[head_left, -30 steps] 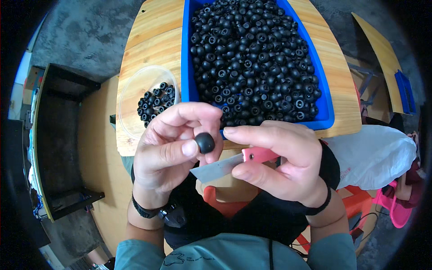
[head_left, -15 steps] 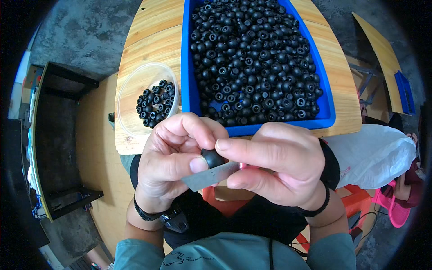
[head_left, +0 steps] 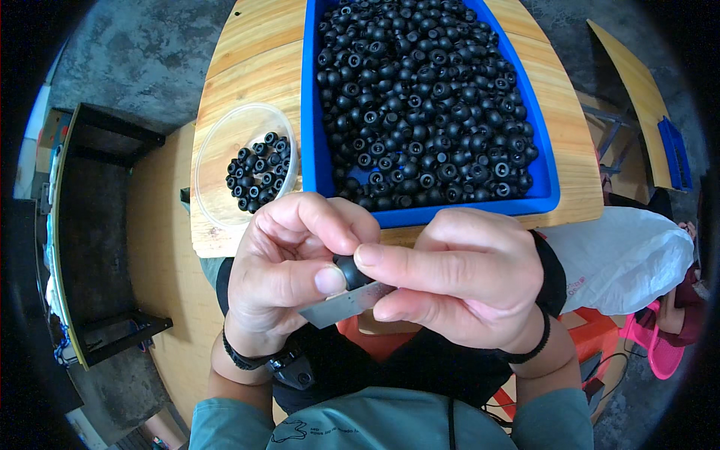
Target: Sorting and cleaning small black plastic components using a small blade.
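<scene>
My left hand [head_left: 279,264] is closed, pinching a small round black rubber-like knob [head_left: 350,272] between thumb and forefinger. In my right hand [head_left: 469,274] a flat grey metal blade [head_left: 343,306] is gripped, its far end pointing left past my left thumb. The blade lies against the underside of the knob, and my right forefinger touches the knob's right side. Whether the edge has entered the rubber cannot be made out. Just beyond my hands, a blue tray [head_left: 553,176] holds a deep heap of similar black knobs.
A clear round plastic tub [head_left: 201,169] with several black pieces stands left of the tray on the wooden table [head_left: 247,56]. A white plastic bag [head_left: 622,251] is at the right. A dark-framed shelf [head_left: 75,232] stands far left; a pink plastic seat [head_left: 664,349] far right.
The blade has slid left and slightly down along the knob's underside. My right fingers have come closer to the knob, and the pink bit at the blade's right end no longer shows.
</scene>
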The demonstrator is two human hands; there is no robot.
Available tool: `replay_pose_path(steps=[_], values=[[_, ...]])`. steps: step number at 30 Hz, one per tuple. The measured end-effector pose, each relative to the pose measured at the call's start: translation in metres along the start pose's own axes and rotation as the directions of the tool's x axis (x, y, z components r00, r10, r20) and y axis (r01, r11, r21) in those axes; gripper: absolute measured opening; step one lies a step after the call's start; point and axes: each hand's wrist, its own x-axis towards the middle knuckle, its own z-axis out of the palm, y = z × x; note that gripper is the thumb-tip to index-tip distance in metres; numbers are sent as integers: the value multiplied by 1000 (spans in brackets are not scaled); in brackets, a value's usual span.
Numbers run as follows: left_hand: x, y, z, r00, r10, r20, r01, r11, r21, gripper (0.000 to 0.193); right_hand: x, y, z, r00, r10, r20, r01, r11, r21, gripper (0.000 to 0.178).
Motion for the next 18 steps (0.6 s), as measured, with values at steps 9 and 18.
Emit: replay_pose_path(steps=[9, 18], values=[[-1, -1, -1, 999, 32, 5, -32, 999, 12, 21, -4, -3, 7, 997, 61, -53, -56, 995, 80, 29], [-1, -3, -1, 1000, 14, -17, -15, 998, -61, 19, 0, -3, -1, 961, 268, 63, -275, 915, 296, 27]])
